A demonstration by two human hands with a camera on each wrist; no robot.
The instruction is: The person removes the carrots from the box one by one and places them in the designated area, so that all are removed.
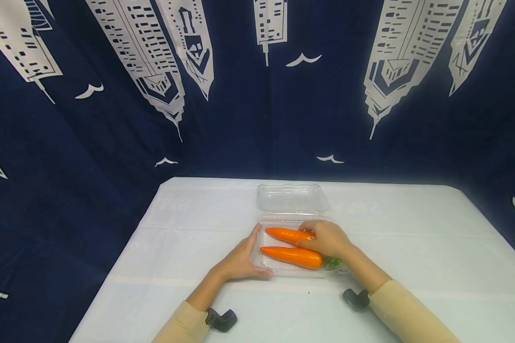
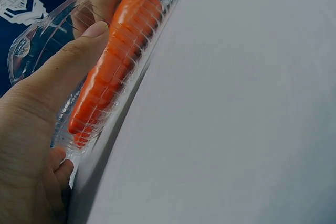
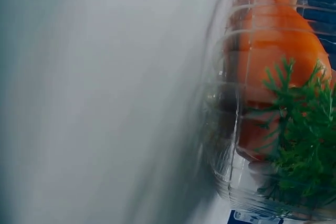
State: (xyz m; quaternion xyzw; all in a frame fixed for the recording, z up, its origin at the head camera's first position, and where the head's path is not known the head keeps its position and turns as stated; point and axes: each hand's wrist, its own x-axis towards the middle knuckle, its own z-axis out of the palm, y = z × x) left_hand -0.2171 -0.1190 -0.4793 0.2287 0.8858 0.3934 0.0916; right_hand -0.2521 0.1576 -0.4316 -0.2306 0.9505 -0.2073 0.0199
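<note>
A clear plastic clamshell container (image 1: 289,273) lies on the table with its lid (image 1: 293,197) folded back. Two orange carrots lie side by side in its base, the near carrot (image 1: 291,256) with green leaves (image 1: 334,263) at its right end. My left hand (image 1: 240,259) spans the container's left end, thumb at the near side and fingers toward the far corner. In the left wrist view its thumb (image 2: 84,51) lies against the near wall. My right hand (image 1: 326,238) grips the thick end of the far carrot (image 1: 283,234), covering that end; in the right wrist view the hand is mostly hidden behind leaves and plastic.
The white-covered table (image 1: 189,247) extends on both sides of the container. Behind it hangs a dark blue cloth (image 1: 249,124) with white building prints. A dark wrist device sits on each forearm, the left one (image 1: 221,320) and the right one (image 1: 356,299).
</note>
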